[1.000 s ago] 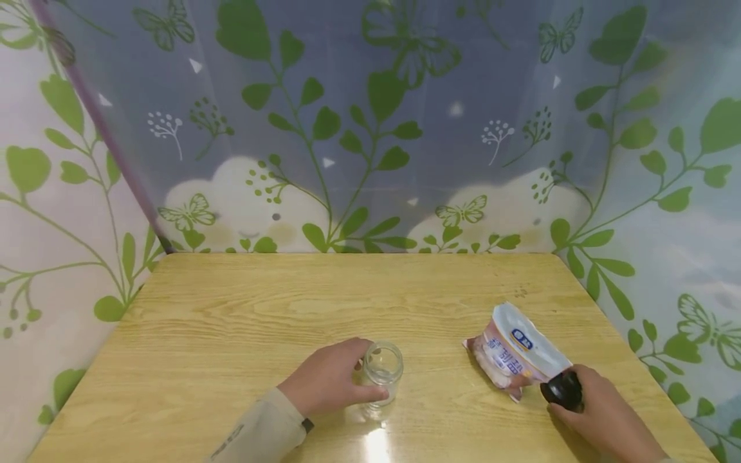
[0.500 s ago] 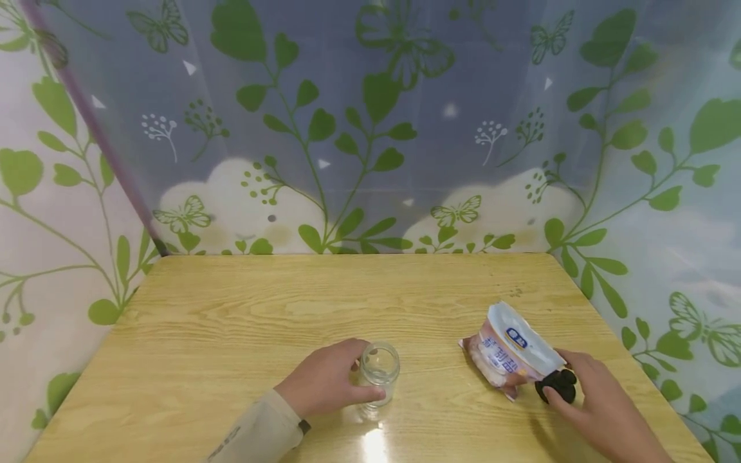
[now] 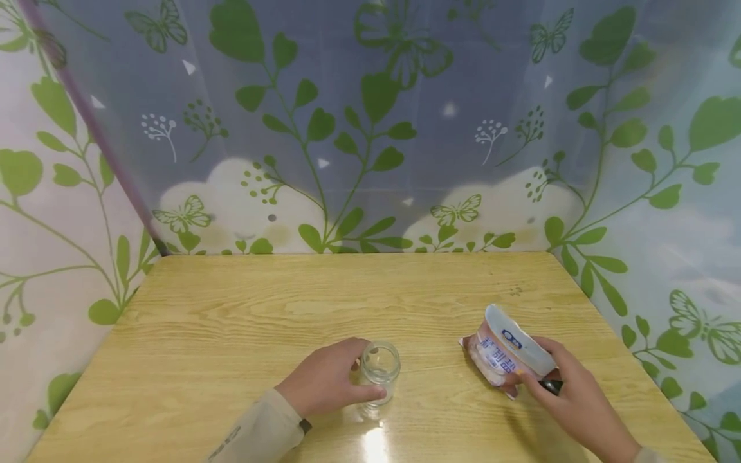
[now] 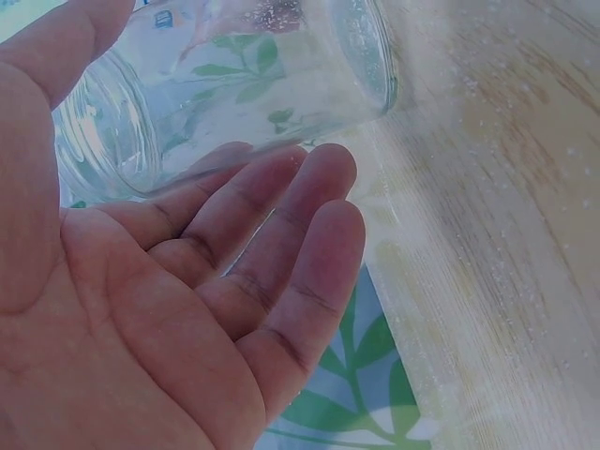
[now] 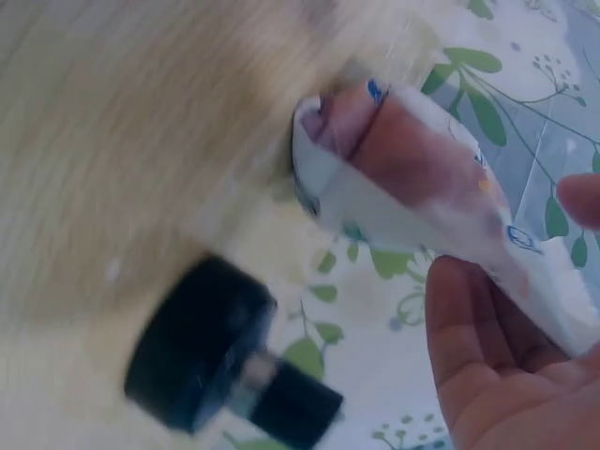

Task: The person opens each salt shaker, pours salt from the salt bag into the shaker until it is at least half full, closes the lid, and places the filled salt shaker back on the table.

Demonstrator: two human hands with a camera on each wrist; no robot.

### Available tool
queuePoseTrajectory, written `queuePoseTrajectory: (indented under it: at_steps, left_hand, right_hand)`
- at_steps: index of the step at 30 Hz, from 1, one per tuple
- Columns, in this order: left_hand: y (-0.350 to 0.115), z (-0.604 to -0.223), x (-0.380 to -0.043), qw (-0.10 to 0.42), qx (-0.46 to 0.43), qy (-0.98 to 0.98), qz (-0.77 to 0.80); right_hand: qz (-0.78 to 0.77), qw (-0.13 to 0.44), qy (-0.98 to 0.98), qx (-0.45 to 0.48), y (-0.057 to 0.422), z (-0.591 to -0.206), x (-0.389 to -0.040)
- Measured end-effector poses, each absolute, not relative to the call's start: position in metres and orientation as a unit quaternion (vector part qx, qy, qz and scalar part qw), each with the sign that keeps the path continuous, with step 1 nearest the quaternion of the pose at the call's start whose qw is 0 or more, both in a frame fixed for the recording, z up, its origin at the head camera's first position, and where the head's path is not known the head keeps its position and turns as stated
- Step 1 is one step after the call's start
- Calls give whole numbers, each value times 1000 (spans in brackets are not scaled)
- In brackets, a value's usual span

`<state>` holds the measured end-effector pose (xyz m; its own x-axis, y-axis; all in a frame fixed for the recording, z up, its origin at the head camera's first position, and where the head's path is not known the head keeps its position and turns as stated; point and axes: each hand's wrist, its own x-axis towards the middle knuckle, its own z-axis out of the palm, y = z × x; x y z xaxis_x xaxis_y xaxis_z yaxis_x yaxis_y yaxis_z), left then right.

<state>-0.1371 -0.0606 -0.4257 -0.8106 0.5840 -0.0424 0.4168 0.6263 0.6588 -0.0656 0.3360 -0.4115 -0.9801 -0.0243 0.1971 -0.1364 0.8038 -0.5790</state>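
Observation:
A clear glass jar without a lid stands upright on the table. My left hand holds it from the left, thumb at the near side and fingers behind; in the left wrist view the fingers lie along the jar. To the right is a soft white and pink printed bag of salt, its top cut open. My right hand grips the bag's right end, thumb in front, fingers behind. Partly hidden under that hand is a black piece; the right wrist view shows a wide round body with a narrower stub.
The wooden table carries these things, and white grains dot its surface in the left wrist view. A leaf-and-butterfly printed curtain hangs along the back and both sides.
My right hand has moved left and forward off the black piece and taken hold of the salt bag, whose top has bent slightly. My left hand and the jar have stayed put.

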Motion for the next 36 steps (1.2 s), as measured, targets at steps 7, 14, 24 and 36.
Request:
queuePoseTrajectory:
  at_steps: [7, 14, 24, 36]
  left_hand:
    - [-61, -425, -137, 123, 282, 894, 326]
    - [-62, -424, -136, 123, 277, 897, 322]
    - [-62, -426, -135, 119, 275, 897, 325]
    - [-62, -424, -138, 126, 286, 891, 329]
  right_hand:
    - [373, 65, -925, 35, 334, -421, -74]
    - [389, 111, -914, 28, 328, -428, -82]
    - [362, 168, -915, 63, 313, -425, -87]
    - [441, 285, -844, 113, 287, -413, -108]
